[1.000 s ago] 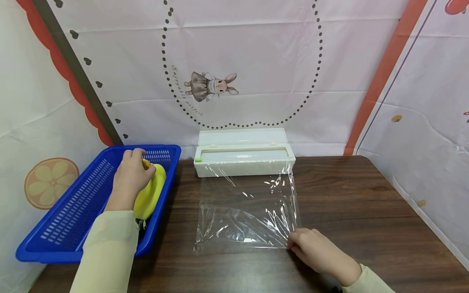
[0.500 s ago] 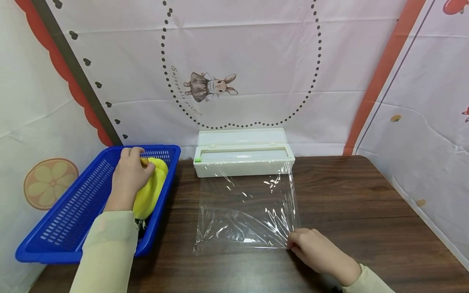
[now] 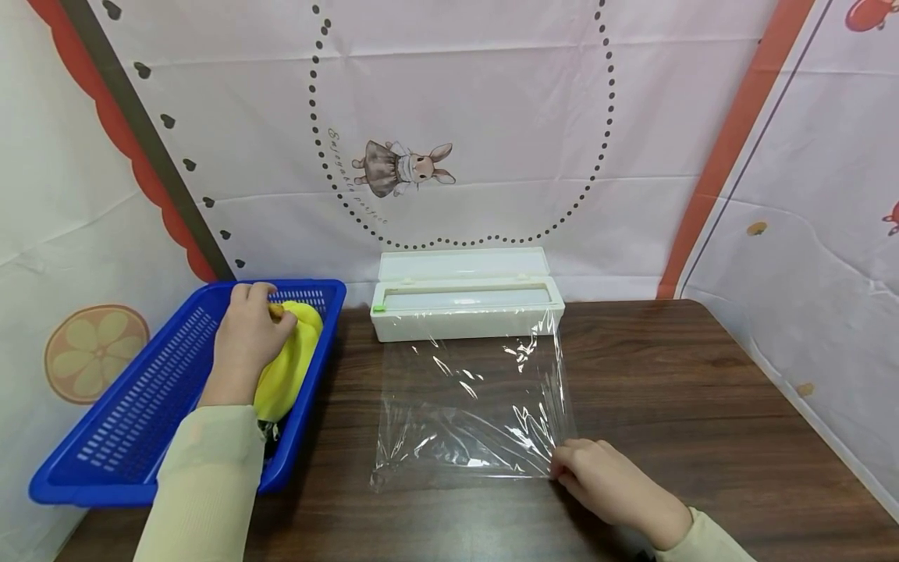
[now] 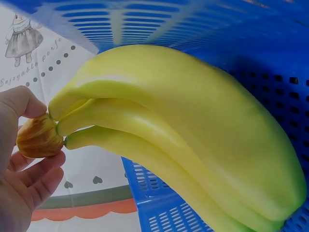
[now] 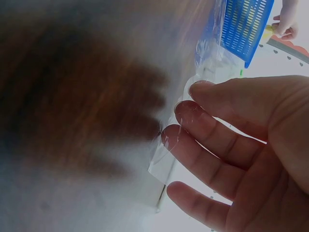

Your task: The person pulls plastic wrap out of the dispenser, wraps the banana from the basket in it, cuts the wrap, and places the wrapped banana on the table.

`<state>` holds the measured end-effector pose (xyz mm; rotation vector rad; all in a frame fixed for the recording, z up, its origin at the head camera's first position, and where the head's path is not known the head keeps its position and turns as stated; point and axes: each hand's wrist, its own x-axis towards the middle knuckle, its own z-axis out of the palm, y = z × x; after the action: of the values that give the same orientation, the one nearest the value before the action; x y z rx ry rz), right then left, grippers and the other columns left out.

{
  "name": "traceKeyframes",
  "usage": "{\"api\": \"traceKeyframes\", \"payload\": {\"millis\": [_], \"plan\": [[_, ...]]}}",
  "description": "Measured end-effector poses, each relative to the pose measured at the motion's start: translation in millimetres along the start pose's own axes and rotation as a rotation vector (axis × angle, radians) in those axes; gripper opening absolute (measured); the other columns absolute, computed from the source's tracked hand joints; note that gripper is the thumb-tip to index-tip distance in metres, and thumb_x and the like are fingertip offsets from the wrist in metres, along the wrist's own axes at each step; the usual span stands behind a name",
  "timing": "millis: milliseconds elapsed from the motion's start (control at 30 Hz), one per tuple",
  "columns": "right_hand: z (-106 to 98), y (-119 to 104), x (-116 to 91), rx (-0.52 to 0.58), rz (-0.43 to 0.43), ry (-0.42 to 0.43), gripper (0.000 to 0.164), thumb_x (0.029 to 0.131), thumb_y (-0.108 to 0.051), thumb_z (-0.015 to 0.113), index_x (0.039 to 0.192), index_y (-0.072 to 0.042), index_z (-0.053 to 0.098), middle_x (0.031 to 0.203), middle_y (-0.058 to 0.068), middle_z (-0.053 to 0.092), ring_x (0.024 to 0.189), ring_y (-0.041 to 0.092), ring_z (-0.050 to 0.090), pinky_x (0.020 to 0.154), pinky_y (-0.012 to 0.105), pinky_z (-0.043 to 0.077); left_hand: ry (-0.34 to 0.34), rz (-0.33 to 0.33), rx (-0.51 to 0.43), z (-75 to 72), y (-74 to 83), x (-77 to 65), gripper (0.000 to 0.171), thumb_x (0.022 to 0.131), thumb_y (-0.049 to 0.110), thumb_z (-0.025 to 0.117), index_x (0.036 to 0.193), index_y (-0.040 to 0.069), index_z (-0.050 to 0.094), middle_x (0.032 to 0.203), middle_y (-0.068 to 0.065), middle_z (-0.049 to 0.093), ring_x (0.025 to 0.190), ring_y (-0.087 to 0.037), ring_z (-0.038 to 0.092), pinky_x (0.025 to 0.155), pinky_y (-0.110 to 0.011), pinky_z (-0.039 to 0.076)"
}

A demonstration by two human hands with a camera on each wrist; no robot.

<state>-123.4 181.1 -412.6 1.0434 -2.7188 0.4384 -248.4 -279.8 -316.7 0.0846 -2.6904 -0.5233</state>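
Observation:
My left hand (image 3: 251, 332) is over the blue basket, thumb and fingers gripping the brown stem (image 4: 39, 136) of a yellow banana bunch (image 4: 159, 111). The bananas (image 3: 289, 367) hang from the stem within the basket's right side, partly covered by the hand in the head view. At the front right, my right hand (image 3: 611, 480) pinches the near right corner of a clear sheet of cling film (image 3: 463, 406). In the right wrist view the film's edge lies at the fingertips (image 5: 190, 113). The film runs back to a white dispenser box (image 3: 467, 324) with its lid raised.
The blue basket (image 3: 52, 480) stands at the left of the dark wooden table (image 3: 667, 367). Below the bananas in it, something dark with a shiny wrapper (image 3: 269, 431) shows. A printed cloth (image 3: 520, 140) rises behind the table and along both sides.
The banana bunch has shifted slightly up and to the right under my left hand, showing more of its top. My right hand and the cling film have stayed almost still.

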Motion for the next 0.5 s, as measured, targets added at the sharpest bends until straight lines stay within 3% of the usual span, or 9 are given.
{"api": "traceKeyframes", "payload": {"millis": [500], "plan": [[0.3, 1.7, 0.4, 0.011, -0.009, 0.004, 0.020, 0.076, -0.004, 0.072, 0.076, -0.022, 0.063, 0.075, -0.013, 0.061, 0.067, 0.004, 0.060, 0.058, 0.021, 0.047, 0.008, -0.002, -0.004, -3.5, 1.7, 0.3, 0.048, 0.088, 0.018, 0.052, 0.130, -0.004, 0.043, 0.127, -0.031, 0.038, 0.098, -0.043, 0.048, 0.083, -0.057, 0.044]]}}
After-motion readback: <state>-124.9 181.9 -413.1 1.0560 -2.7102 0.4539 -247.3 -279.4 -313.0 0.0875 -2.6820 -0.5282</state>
